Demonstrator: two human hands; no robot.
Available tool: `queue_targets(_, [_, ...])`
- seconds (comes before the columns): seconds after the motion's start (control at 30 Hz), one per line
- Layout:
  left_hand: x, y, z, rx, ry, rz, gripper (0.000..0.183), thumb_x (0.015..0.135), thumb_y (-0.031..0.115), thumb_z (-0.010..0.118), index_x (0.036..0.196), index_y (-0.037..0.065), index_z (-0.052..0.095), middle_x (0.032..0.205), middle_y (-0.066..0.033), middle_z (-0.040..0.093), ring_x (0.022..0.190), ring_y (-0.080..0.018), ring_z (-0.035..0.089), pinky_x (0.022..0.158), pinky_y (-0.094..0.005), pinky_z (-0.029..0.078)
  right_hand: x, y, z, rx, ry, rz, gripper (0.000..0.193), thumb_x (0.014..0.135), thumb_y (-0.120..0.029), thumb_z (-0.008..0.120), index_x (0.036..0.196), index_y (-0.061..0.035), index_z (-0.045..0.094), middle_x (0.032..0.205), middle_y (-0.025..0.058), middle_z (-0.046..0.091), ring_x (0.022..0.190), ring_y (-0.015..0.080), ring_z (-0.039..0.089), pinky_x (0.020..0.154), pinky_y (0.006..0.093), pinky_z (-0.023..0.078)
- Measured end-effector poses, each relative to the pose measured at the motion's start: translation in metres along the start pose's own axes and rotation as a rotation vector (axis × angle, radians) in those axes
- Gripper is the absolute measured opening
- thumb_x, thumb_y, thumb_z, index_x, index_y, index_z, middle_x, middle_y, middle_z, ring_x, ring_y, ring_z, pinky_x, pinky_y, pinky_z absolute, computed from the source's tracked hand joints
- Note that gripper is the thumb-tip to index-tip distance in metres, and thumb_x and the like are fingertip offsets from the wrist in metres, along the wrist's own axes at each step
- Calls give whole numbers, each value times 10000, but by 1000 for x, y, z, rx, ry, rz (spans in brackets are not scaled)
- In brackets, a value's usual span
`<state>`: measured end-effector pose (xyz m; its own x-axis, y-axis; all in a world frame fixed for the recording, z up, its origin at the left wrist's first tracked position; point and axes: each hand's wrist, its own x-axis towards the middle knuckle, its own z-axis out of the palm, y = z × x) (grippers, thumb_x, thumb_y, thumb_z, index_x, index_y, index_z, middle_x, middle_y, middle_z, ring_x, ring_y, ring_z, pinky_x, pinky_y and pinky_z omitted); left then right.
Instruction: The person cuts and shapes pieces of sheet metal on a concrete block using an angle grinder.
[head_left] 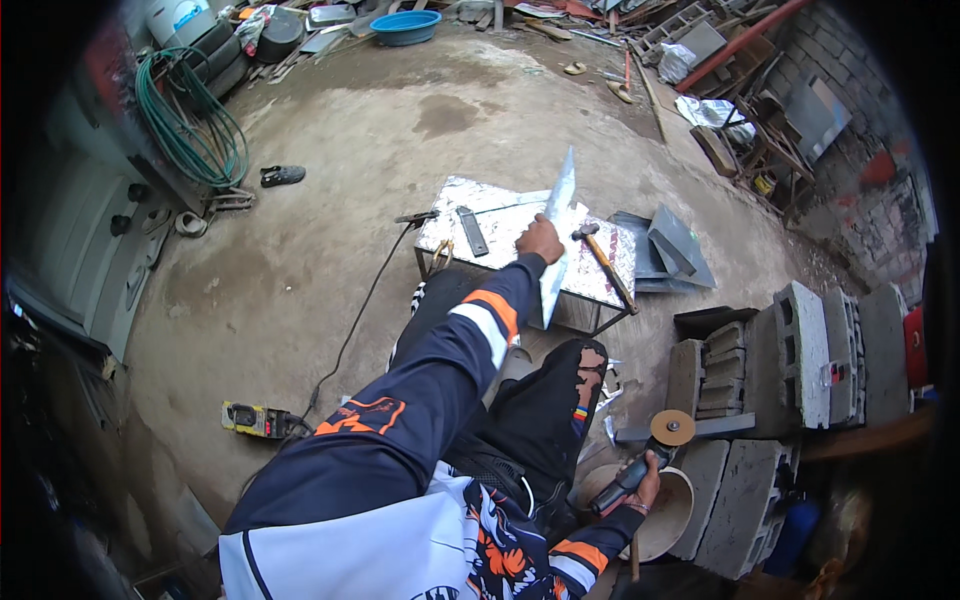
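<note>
My left hand (540, 240) is stretched out over a low table (457, 197) with a shiny foil-like top. Its fingers are closed on a bent piece of sheet metal (562, 205), which stands tilted on edge across the table. Low at my right side, my right hand (648, 484) grips an angle grinder (622, 486) whose round tan disc (672, 428) faces up. The disc is well apart from the sheet metal. A wooden-handled hammer (607, 265) lies on the table right of the sheet, and a flat grey metal piece (471, 231) lies left of it.
A black clamp (416, 217) at the table's left edge trails a cable toward a yellow-black machine (262, 420) on the floor. Grey metal sheets (680, 250) lie right of the table. Concrete blocks (802, 350) and a round tub (672, 515) stand close on my right.
</note>
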<state>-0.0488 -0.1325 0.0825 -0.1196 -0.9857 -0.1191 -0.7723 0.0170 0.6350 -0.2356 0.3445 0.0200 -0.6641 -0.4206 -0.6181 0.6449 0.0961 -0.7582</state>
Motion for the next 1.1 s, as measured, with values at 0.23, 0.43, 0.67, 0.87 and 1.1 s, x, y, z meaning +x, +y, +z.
queue_targets(0.23, [29, -32, -43, 147, -102, 210, 423, 783, 162, 561, 1163, -24, 547, 1152, -274, 633, 1081, -409, 628, 925, -496, 490, -5, 20, -29, 35, 114, 20, 336, 835, -350, 698, 887, -47, 563, 672, 125, 610, 513, 273, 616, 461, 385, 528])
queue_targets(0.43, [28, -60, -59, 160, -102, 318, 438, 793, 133, 528, 1219, 31, 517, 1147, -251, 636, 1097, -410, 611, 926, -473, 489, 1, 28, -20, 274, -90, 48, 290, 839, -301, 681, 907, -53, 548, 693, 112, 599, 587, 272, 625, 522, 387, 533])
queue_targets(0.67, [-1, -63, -53, 215, 38, 236, 473, 828, 143, 502, 1299, 99, 483, 1185, -222, 588, 1033, -434, 616, 878, -530, 495, 2, 32, 7, 218, 11, -66, 293, 839, -279, 697, 909, -35, 550, 721, 118, 605, 601, 264, 627, 534, 377, 528])
queue_targets(0.87, [7, -104, -63, 254, 109, 224, 505, 853, 111, 481, 1356, 104, 445, 1083, -230, 600, 958, -446, 631, 802, -539, 509, 7, 31, 24, 150, 35, -69, 276, 831, -235, 705, 930, -23, 559, 746, 125, 624, 597, 260, 631, 536, 355, 532])
queue_targets(1.1, [14, -138, -47, 136, 121, 130, 489, 817, 94, 494, 1304, 59, 525, 973, -260, 643, 952, -443, 627, 827, -505, 507, -3, 39, -6, 147, 63, -125, 229, 838, -197, 688, 901, -16, 562, 719, 122, 620, 573, 253, 617, 515, 358, 528])
